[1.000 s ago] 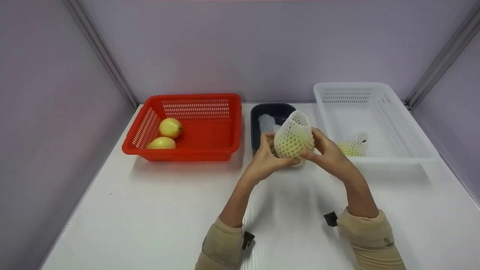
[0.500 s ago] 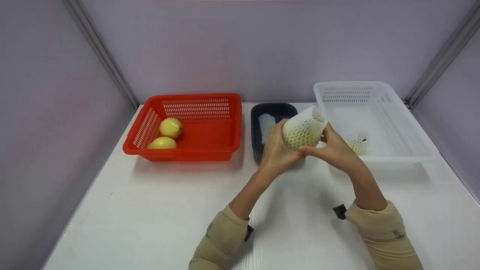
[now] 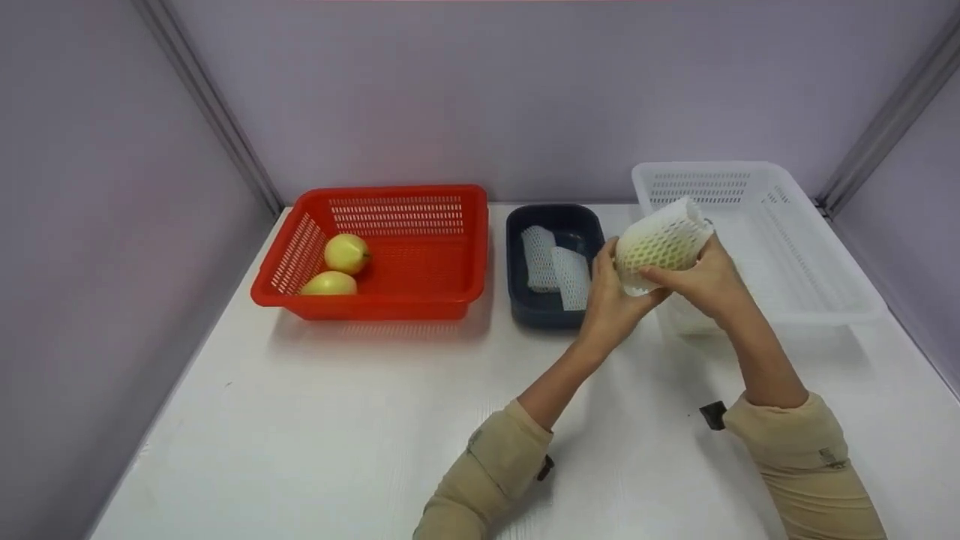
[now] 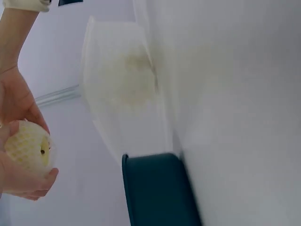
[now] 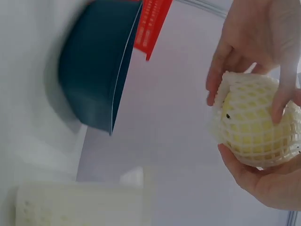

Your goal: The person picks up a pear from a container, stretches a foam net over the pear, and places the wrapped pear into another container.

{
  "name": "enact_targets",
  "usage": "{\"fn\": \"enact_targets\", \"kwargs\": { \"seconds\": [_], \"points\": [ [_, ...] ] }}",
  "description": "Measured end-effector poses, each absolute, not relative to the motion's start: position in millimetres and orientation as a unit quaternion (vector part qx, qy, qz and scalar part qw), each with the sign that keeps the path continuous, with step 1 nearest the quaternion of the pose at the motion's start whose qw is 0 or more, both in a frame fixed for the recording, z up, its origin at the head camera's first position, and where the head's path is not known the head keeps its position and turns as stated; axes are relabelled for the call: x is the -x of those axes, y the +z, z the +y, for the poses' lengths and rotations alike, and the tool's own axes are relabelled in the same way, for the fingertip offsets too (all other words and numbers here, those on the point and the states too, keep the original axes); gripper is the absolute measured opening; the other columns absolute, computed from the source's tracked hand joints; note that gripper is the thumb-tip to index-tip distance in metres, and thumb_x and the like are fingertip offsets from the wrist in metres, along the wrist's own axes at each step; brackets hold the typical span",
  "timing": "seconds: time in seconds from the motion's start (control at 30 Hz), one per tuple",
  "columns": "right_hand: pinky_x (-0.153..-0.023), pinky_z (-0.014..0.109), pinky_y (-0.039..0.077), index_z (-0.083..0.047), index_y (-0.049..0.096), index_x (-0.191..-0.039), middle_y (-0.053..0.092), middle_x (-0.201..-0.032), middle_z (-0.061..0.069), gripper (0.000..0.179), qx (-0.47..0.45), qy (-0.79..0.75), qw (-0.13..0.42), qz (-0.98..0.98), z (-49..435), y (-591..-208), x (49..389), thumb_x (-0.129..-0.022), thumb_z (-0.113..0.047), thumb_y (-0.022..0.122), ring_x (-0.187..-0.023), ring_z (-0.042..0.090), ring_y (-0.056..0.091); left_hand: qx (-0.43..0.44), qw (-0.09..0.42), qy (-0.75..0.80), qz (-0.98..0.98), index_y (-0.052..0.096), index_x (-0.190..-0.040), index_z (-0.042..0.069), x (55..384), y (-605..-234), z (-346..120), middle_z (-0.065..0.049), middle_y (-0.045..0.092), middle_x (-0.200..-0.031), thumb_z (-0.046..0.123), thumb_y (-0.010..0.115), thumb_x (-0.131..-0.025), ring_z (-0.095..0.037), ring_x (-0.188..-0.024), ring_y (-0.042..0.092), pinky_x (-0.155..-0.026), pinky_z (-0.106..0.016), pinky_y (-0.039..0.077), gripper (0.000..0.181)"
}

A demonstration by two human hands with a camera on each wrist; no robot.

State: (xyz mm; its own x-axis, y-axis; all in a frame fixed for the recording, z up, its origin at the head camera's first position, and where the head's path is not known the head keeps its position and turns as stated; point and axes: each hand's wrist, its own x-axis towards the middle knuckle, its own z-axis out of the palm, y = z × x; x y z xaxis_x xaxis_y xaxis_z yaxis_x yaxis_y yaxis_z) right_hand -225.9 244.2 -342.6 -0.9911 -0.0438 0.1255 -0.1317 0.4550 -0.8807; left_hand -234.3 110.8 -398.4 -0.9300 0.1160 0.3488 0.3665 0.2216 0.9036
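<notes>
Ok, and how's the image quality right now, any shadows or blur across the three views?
Head: soft shadows under the red basket and the white basket, netting pattern readable on the held fruit; left wrist: white basket hazy and out of focus; right wrist: white basket blurred at the bottom, held fruit noticeably crisper.
</notes>
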Motion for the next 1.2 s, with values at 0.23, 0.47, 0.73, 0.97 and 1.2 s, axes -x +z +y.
{"fn": "enact_targets", "kwargs": {
  "seconds": [0.23,0.47,0.73,0.97,1.2],
  "points": [
    [-0.085,0.031,0.043,-0.006,0.028,-0.134,0.044,-0.117,0.006,0.074,0.012,0.505,0.124,-0.854,287,-333,233,-0.079,-0.027,0.073,-0.105,0.019,0.047,0.038,-0.098,-0.687,-0.719,0.032,-0.140,0.007,241,-414,155,-0.008,0.037,-0.139,0.025,0.070,-0.081,-0.023,-0.124,0.039,-0.094,-0.033,0.039,0.072],
    [-0.081,0.021,0.043,-0.006,0.024,-0.138,0.044,-0.111,-0.005,0.079,0.062,0.486,0.161,-0.857,329,-332,249,-0.079,-0.026,0.073,-0.099,0.009,0.047,-0.071,-0.186,-0.753,-0.627,0.040,-0.133,0.002,248,-425,186,-0.014,0.042,-0.134,0.012,0.064,-0.085,-0.037,-0.110,0.051,-0.093,-0.038,0.041,0.054],
    [-0.073,0.023,0.039,-0.004,0.022,-0.139,0.042,-0.108,-0.004,0.086,0.134,0.432,0.133,-0.882,371,-351,265,-0.077,-0.038,0.071,-0.086,0.004,0.043,-0.055,-0.160,-0.797,-0.579,0.049,-0.120,-0.005,253,-433,193,-0.016,0.051,-0.121,-0.004,0.056,-0.085,-0.030,-0.111,0.051,-0.089,-0.037,0.044,0.036],
    [-0.075,0.034,0.037,0.003,0.012,-0.142,0.041,-0.115,0.016,0.100,0.149,0.380,0.087,-0.909,399,-381,280,-0.075,-0.043,0.071,-0.094,0.024,0.042,-0.060,-0.163,-0.801,-0.573,0.050,-0.119,-0.005,254,-433,194,-0.014,0.054,-0.117,-0.006,0.056,-0.084,-0.028,-0.111,0.051,-0.091,-0.039,0.043,0.036],
    [-0.086,0.055,0.036,0.010,-0.012,-0.138,0.018,-0.130,0.044,0.116,0.118,0.374,-0.049,-0.919,415,-402,285,-0.077,-0.047,0.068,-0.109,0.051,0.033,-0.067,-0.171,-0.797,-0.576,0.050,-0.118,-0.003,253,-435,194,-0.012,0.055,-0.115,-0.006,0.057,-0.084,-0.029,-0.110,0.052,-0.091,-0.039,0.043,0.035]
  ]
}}
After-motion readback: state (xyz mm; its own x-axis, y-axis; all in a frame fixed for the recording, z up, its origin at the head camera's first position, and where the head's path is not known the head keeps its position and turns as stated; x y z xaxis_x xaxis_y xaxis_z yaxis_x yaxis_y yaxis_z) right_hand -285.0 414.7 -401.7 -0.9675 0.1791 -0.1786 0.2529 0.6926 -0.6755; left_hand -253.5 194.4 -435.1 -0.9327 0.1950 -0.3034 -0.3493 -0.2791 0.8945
